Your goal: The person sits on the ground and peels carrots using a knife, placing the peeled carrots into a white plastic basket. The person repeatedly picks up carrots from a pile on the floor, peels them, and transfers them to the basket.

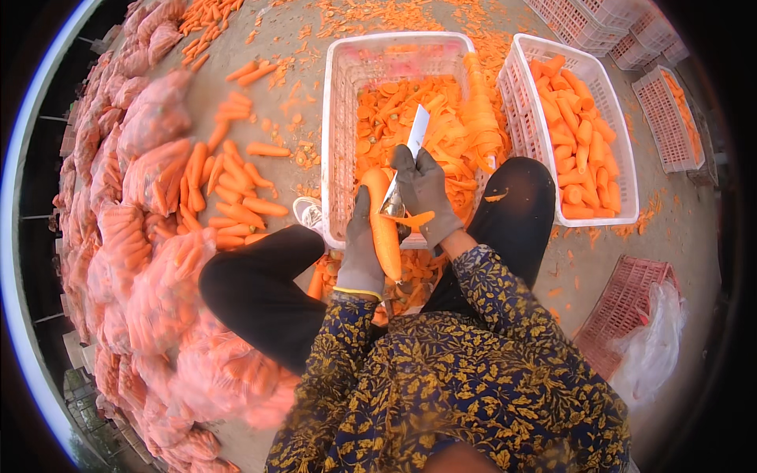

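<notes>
My left hand (pixel 359 251), in a grey work glove, holds a large carrot (pixel 383 233) lengthwise, its tapered end towards me. In my gloved right hand (pixel 427 192) is a peeler (pixel 392 204) with a shiny metal head, set against the carrot's right side. A white blade-like strip (pixel 419 127) sticks out beyond my right fingers; whether it is part of the same tool I cannot tell. One curl of carrot peel (pixel 414 221) hangs by the peeler. Under both hands stands a white plastic crate (pixel 324 148) with peelings and cut carrot ends (pixel 384 109) inside.
A second white crate (pixel 633 177) on the right holds peeled carrots (pixel 582 139). Loose carrots (pixel 236 189) lie left of my knee, beside heaped mesh bags of carrots (pixel 159 284). A red crate (pixel 627 307) with clear plastic (pixel 650 349) sits at lower right; stacked crates (pixel 591 23) stand farther back.
</notes>
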### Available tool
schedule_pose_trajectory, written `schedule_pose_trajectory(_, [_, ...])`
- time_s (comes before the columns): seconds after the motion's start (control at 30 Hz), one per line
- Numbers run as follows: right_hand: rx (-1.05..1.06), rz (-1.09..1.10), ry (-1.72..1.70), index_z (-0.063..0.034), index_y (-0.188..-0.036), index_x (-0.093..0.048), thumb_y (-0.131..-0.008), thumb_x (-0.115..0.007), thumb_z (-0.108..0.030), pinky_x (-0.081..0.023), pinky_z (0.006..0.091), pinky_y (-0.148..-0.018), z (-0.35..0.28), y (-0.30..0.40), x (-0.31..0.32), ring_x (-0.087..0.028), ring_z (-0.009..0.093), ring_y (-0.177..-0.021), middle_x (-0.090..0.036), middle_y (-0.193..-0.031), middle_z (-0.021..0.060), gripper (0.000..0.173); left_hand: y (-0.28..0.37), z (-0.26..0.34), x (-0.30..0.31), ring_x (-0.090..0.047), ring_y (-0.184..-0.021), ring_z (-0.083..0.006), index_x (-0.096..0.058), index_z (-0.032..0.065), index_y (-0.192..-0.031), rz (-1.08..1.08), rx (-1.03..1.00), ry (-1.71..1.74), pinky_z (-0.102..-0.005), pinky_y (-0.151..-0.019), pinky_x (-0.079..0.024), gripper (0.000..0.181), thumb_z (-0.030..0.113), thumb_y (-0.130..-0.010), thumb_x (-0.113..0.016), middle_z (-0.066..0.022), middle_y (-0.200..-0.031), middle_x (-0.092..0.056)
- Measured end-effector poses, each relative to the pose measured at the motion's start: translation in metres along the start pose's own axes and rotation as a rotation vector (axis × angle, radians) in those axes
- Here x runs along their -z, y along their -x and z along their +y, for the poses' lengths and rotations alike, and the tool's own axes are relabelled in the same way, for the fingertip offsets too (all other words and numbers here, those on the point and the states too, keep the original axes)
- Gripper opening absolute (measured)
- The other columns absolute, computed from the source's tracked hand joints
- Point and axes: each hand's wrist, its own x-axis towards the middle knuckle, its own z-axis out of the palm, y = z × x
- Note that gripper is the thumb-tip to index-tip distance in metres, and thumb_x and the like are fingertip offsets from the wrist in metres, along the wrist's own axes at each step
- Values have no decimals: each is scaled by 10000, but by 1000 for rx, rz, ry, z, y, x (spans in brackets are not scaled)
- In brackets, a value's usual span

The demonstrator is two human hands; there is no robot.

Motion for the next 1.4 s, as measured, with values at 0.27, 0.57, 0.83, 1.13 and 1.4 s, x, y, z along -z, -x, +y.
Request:
schedule_pose_trajectory(0.27, [-73,67,-31,37,-1135,-576,-967,-591,-291,-436,286,-678,3,-39,-12,-493,119,-753,-607,-937,53,368,-15,2,53,-600,-744,-187,-572,31,-1068,31,2,140,-297,-642,-527,559,568,-975,-447,-89,-886,-611])
schedule_pose_trajectory(0.57, [-79,91,523,65,-1111,-564,-967,-592,-371,-448,307,-678,22,-72,-11,-539,153,-775,-588,-883,51,460,-5,-3,34,-570,-646,-166,-543,43,-1155,30,57,143,-283,-534,-485,503,507,-960,-544,-86,-865,-604])
schedule_pose_trajectory(0.83, [-94,-35,-385,15,-1086,-600,-944,-659,-237,-441,238,-762,-9,30,-30,-499,88,-801,-552,-885,-29,295,-35,10,51,-617,-769,-187,-561,60,-1149,281,-10,-52,-304,-634,-536,551,571,-972,-458,-92,-927,-608])
schedule_pose_trajectory(1.13, [22,97,566,53,-1008,-575,-963,-551,-411,-477,367,-733,21,-82,-12,-590,299,-785,-616,-872,195,466,4,-2,22,-552,-657,-162,-532,27,-1168,120,-47,-22,-276,-571,-485,528,520,-988,-471,-69,-840,-574])
schedule_pose_trajectory(1.4, [-42,21,-223,57,-1200,-533,-956,-600,-189,-473,262,-793,12,12,-14,-578,129,-890,-647,-1010,80,353,-15,8,30,-570,-638,-161,-548,23,-1130,213,-77,-203,-266,-548,-494,577,569,-982,-438,-83,-827,-589])
